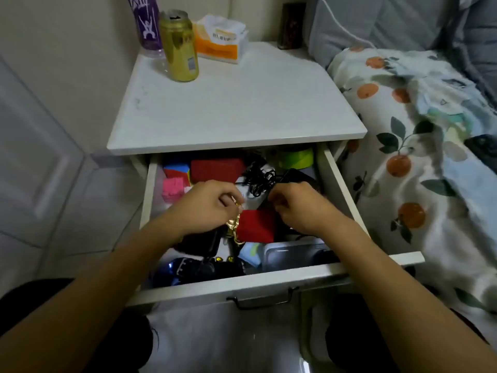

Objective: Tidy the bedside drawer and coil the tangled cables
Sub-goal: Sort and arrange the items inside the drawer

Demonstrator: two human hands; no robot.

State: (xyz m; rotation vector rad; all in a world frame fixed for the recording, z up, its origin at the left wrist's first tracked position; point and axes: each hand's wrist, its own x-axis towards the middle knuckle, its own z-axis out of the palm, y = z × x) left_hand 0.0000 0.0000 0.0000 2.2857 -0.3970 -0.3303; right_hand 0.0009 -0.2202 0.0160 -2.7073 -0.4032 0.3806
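We see the bed [419, 135] with its orange-print quilt just right of the white nightstand [236, 103], whose drawer [242, 285] stands pulled open and crowded. Inside, near the back, lies a red box [216, 169], and beside it a tangle of black cables [259, 177]. Our left hand [207, 207] pinches a gold trinket [234, 227] hanging over a second red box [256, 224]. Our right hand [298, 205] is curled at the cables; we cannot tell whether it grasps them.

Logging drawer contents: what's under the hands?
Under the left hand: a gold trinket, a red box. Under the right hand: black cables. The drawer floor is covered.
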